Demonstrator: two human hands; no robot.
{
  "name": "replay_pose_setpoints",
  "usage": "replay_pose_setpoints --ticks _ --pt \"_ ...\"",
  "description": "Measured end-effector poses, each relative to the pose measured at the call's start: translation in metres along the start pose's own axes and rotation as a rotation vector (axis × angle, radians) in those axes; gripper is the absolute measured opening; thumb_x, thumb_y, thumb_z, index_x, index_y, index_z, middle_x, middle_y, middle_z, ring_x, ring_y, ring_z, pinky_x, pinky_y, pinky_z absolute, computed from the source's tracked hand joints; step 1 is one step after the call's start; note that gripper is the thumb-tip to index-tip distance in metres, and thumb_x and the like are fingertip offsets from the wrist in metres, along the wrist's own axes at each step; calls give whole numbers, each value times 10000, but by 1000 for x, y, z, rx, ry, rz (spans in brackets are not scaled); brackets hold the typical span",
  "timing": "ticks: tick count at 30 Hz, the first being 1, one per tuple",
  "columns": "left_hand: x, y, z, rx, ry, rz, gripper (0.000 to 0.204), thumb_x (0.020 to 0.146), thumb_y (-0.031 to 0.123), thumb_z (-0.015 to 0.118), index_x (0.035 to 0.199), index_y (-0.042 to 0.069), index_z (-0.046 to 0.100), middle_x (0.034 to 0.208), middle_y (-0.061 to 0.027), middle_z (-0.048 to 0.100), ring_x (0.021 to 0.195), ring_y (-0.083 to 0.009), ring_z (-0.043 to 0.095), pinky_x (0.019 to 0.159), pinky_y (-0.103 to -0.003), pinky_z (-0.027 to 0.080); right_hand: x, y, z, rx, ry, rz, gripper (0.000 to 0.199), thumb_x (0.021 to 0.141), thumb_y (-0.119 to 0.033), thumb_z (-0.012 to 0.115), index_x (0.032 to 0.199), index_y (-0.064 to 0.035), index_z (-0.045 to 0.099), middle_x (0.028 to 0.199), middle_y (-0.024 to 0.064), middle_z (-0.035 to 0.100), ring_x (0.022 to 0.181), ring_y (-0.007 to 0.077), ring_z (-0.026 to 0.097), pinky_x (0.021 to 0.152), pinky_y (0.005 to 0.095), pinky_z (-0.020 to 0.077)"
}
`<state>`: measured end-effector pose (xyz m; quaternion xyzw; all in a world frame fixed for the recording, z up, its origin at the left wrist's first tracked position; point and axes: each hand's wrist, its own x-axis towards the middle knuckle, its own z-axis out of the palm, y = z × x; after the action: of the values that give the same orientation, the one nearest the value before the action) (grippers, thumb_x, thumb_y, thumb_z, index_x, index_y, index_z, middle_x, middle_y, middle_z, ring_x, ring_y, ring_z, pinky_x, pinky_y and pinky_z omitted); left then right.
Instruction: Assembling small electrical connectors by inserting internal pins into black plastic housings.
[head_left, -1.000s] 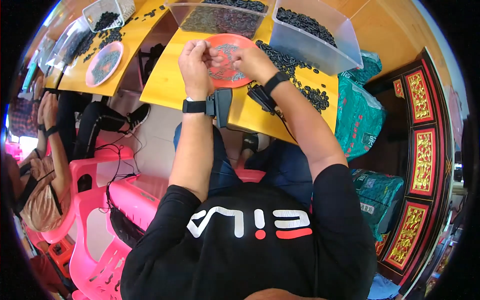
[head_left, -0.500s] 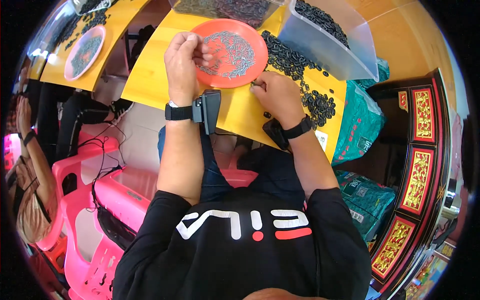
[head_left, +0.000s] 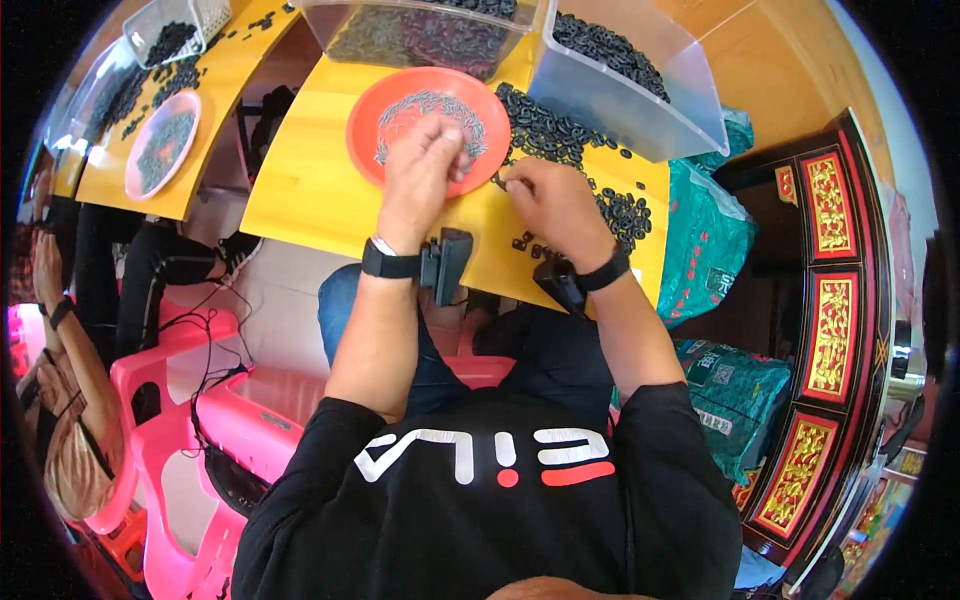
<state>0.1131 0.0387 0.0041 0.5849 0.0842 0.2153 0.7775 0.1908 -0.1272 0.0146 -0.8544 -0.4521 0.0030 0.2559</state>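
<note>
A round red plate point(head_left: 364, 150) on the yellow table holds many small grey metal screw-like pins point(head_left: 425, 102). Over the plate's near part is my left hand point(head_left: 425, 170), fingers curled and closed; whatever they hold is hidden. Just right of the plate's near edge, my right hand point(head_left: 555, 205) pinches with thumb and forefinger. A small dark piece shows at its fingertips. Beyond and right of this hand lie loose black oval ring-like parts point(head_left: 545, 130), with another heap point(head_left: 625, 215) beside its wrist. A few more black parts sit on the table close under the hand.
Clear plastic bins point(head_left: 690, 125) of black parts stand at the table's far side. Green bags point(head_left: 705, 240) lean at the right, by a carved red-and-gold cabinet point(head_left: 830, 280). At left are a second yellow table with a pink plate point(head_left: 188, 110), pink chairs point(head_left: 160, 385) and another person's arm point(head_left: 80, 345).
My left hand has moved right, from the plate's left side to over its near part, closer to my right hand. The right hand stays pinched beside the plate. The view has shifted slightly.
</note>
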Motion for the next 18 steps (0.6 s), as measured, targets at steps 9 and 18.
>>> replay_pose_setpoints --ticks 9,18 --pt "-9 -3 11 98 -27 65 145 911 137 484 821 32 526 638 -14 517 564 -93 478 513 -245 385 30 -30 -20 944 -83 218 111 893 -118 561 907 -21 613 726 -30 582 653 45 516 592 204 427" --pt "-4 -9 -8 -669 -265 -262 233 915 239 447 900 23 532 673 -79 558 531 -165 531 474 -244 416 49 -35 -28 239 136 -384 93 836 -52 600 918 -13 620 767 43 595 710 122 572 631 260 457"
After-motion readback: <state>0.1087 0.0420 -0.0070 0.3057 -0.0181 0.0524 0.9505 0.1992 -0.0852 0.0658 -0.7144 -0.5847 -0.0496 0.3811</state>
